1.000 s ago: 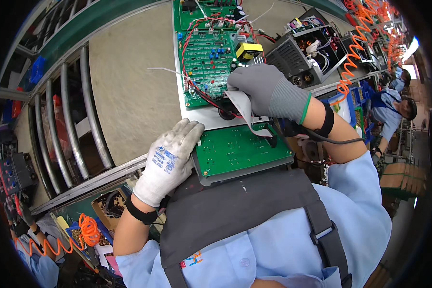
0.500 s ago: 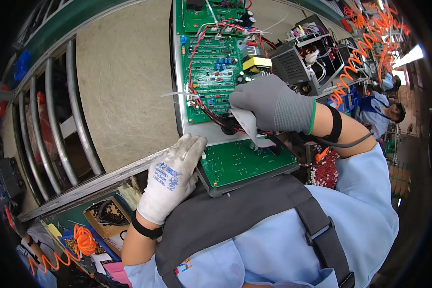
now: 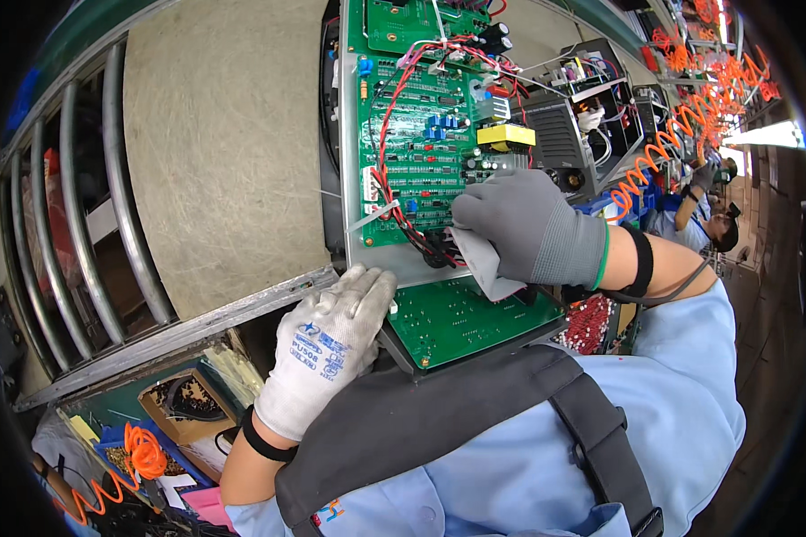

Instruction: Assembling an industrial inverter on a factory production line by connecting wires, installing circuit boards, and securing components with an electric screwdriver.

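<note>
My right hand (image 3: 515,219), in a grey glove, is closed on a flat grey ribbon cable (image 3: 485,268) at the lower right of a large green circuit board (image 3: 421,134). Its fingertips hide that end of the cable. The other end drops behind a smaller green board (image 3: 470,322) in a dark frame, tilted toward my body. My left hand (image 3: 327,345), white-gloved, lies with fingers stretched out along the left corner of that frame, beside the metal chassis plate (image 3: 394,258). Red and black wires (image 3: 403,215) and a white cable tie (image 3: 373,215) cross the large board's lower left.
Left of the chassis is a beige worktop (image 3: 224,152), with metal rollers (image 3: 121,188) beyond it. An open grey device (image 3: 573,125) stands at the right. Orange coiled hoses (image 3: 654,161) hang there. Parts bins (image 3: 188,403) sit at lower left, and a person (image 3: 698,224) is far right.
The whole view has shifted, so the boards sit slightly farther right. My right hand stays on the ribbon cable, and my left hand stays at the frame's corner.
</note>
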{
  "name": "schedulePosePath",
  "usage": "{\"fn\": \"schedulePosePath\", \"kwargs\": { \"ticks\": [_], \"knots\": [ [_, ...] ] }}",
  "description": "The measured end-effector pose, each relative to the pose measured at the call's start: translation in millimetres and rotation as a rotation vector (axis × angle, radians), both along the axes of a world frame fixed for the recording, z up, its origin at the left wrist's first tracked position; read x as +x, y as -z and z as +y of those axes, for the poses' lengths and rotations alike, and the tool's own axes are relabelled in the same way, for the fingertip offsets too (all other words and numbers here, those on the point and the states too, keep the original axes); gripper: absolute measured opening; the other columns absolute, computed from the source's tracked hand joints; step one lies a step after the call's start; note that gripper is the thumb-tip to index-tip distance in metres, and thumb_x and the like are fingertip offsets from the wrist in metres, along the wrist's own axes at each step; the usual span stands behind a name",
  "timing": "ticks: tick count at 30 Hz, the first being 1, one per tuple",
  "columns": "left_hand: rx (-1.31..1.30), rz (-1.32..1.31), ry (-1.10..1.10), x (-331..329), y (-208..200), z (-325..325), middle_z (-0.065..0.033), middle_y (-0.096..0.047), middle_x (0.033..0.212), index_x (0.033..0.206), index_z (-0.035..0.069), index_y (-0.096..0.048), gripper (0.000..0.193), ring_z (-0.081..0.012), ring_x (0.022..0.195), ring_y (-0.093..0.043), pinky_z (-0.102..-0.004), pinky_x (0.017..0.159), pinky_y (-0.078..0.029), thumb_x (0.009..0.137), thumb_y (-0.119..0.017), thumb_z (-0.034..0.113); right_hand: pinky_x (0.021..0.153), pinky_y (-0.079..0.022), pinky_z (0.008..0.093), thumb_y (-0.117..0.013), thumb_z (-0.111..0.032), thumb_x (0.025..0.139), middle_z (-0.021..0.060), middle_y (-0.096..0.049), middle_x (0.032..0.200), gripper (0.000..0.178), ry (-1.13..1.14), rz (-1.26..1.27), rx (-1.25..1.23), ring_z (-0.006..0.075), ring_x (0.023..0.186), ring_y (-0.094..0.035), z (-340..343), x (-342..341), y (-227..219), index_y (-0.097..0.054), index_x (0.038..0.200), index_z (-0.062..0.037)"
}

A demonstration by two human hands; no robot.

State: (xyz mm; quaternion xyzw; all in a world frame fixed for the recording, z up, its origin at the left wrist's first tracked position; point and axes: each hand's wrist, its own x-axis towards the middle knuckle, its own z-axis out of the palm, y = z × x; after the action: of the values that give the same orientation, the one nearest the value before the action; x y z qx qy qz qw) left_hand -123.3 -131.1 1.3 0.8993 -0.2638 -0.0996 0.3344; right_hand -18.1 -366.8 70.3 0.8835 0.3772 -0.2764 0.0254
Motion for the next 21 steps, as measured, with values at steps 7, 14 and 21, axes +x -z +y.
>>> {"fn": "schedulePosePath", "kwargs": {
  "ticks": [7, 14, 21],
  "knots": [
    [-0.002, 0.06, -0.009, -0.2, -5.6, 0.5, -0.008, -0.06, 0.117, 0.118, 0.008, -0.054, 0.057, -0.0246, 0.108, -0.06, -0.0327, 0.082, -0.051, 0.062, -0.067, 0.004, 0.062, -0.043, 0.0369, -0.066, -0.021, 0.07, 0.007, -0.058, 0.072, 0.015, 0.026, -0.001, 0.133, 0.026, 0.068, -0.058, -3.8, 9.5, 3.6, -0.058, 0.075, -0.0078],
    [-0.176, -0.095, -0.03, -6.8, -2.0, 0.3, -0.0122, -0.06, 0.111, 0.12, 0.007, -0.052, 0.055, -0.03, 0.104, -0.06, -0.0386, 0.079, -0.051, 0.067, -0.062, -0.001, 0.074, -0.049, 0.0299, -0.066, -0.017, 0.081, 0.0111, -0.066, 0.094, 0.031, 0.469, 0.526, 0.538, 0.0162, 0.086, -0.064, 0.5, 34.9, -36.3, -0.064, 0.108, -0.0019],
    [-0.257, -0.047, -0.058, -10.6, 0.5, -2.4, -0.0172, -0.062, 0.112, 0.113, 0.005, -0.058, 0.044, -0.0337, 0.109, -0.058, -0.0396, 0.091, -0.048, 0.07, -0.057, -0.004, 0.073, -0.051, 0.0411, -0.07, -0.025, 0.075, 0.0151, -0.067, 0.086, 0.024, -0.034, 0.073, -0.363, 0.0316, 0.084, -0.065, 43.4, 26.8, -21.9, -0.069, 0.09, -0.006]
  ]
}}
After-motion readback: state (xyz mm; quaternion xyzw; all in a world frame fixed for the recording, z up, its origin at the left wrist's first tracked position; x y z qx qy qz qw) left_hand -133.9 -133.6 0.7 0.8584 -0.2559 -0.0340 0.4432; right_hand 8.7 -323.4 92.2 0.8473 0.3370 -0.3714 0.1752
